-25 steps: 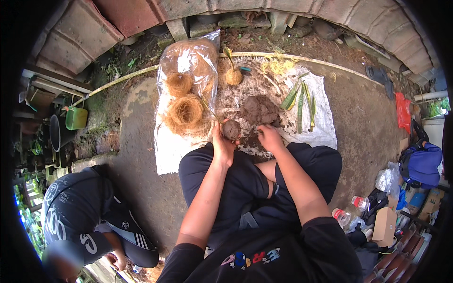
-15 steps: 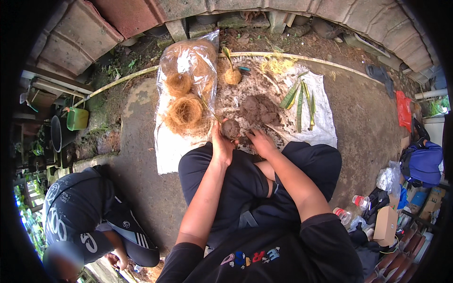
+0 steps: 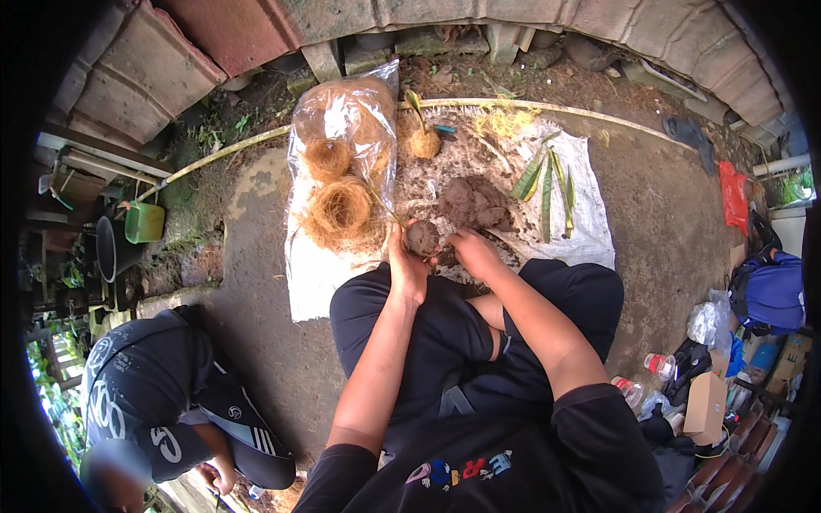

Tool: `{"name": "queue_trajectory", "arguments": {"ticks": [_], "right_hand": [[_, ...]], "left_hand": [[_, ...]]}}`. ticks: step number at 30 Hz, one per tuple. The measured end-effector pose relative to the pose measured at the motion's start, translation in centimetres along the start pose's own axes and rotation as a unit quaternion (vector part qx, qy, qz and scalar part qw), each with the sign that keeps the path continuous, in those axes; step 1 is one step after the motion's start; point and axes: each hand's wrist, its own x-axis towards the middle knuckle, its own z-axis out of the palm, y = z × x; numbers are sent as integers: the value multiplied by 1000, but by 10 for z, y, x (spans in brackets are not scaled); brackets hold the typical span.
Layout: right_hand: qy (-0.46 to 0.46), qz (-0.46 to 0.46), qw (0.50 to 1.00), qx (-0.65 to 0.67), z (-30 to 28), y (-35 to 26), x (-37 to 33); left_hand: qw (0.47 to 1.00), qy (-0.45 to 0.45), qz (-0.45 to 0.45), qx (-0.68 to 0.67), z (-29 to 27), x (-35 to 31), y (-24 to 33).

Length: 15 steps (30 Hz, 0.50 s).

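My left hand is wrapped round a dark ball of soil, and a thin leaf or stem slants out of it to the far left. Close by on the right, my right hand has its fingers bunched at the near edge of a mound of wet brown soil; whatever they pinch is too small to make out. To the left, a nest of brown fibre sits beside a clear plastic bag of more fibre. A fibre-wrapped ball with a leaf stands beyond the soil.
Long green leaves lie at the right of the white sack sheet. Yellow strands and a small teal tool are at its far side. A co-worker bends at the near left. Bottles and a cardboard box stand right.
My right hand has moved slightly away from me and closer to the soil ball. The left hand keeps its hold on the ball. The whole view has shifted a little.
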Motion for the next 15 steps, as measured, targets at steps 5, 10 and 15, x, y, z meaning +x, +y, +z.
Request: {"name": "queue_trajectory", "arguments": {"ticks": [5,10,15], "right_hand": [[24,-12,1000,-1,-11,-6,8],[34,-38,999,-2,-18,-16,9],[-6,-19,996,-81,-14,-30,17]], "left_hand": [[1000,0,3,-2,-1,1,0],[1000,-4,3,-1,0,1,1],[1000,-3,10,-9,-1,2,0]]}}
